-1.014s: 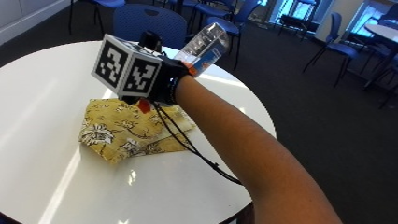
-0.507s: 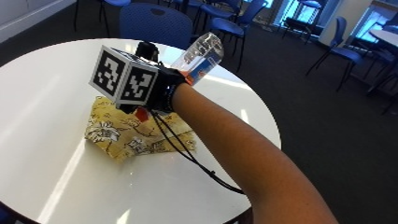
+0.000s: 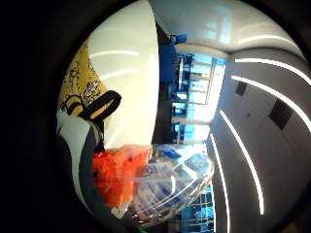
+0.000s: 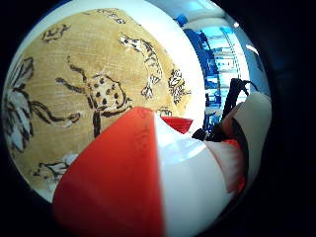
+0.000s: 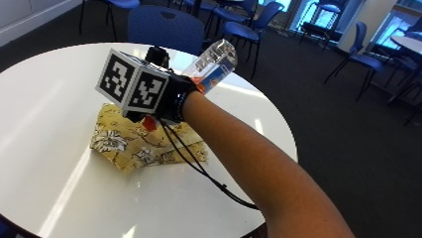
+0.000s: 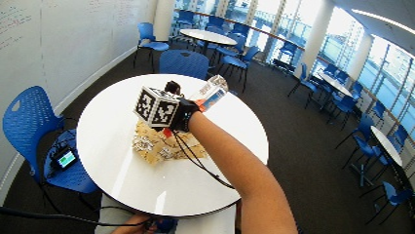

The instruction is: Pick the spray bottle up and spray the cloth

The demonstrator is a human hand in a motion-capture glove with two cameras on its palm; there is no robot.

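The gloved right hand (image 5: 173, 94) is wrapped around a clear plastic spray bottle (image 5: 212, 66), held tipped above the round white surface (image 5: 59, 163). The bottle's ribbed transparent body points toward the surface's far edge; its smooth orange and white spray head (image 4: 143, 182) faces down over the cloth (image 5: 141, 144). The cloth, a crumpled yellow fabric printed with dark line drawings, lies near the surface's middle.

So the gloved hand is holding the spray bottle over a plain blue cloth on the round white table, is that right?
Not quite: the cloth is yellow with dark printed figures, not plain blue, as the outside view shows. The gloved right hand does hold the spray bottle over it on the round white table.
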